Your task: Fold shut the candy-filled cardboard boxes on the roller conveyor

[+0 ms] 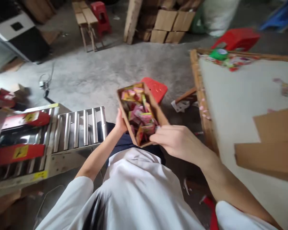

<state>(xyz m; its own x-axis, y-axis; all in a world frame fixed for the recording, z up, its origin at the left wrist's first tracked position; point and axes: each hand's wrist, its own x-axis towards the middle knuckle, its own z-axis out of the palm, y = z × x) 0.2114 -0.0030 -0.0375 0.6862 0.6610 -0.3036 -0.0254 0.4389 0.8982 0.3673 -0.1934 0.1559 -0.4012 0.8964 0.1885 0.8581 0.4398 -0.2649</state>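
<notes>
A small open cardboard box [163, 117], full of small shiny pink, red and yellow packets [141, 116], is held in front of my waist, slightly tilted. My left hand [120, 123] grips its left wall, with the thumb up along the side and the other fingers hidden underneath. At the near right corner, my right hand [170, 137] reaches over the wall with bent fingers, their tips among the packets. Those fingers are pressed together; whether they pinch a packet cannot be made out. Motion blurs the picture slightly.
On the left stands a roller conveyor [78, 129] with red side guards [28, 151]. A table [235, 92] with a wooden rim is on the right, bearing flattened cardboard [268, 156] and green tape [219, 54]. A red stool [156, 89] is just beyond the box.
</notes>
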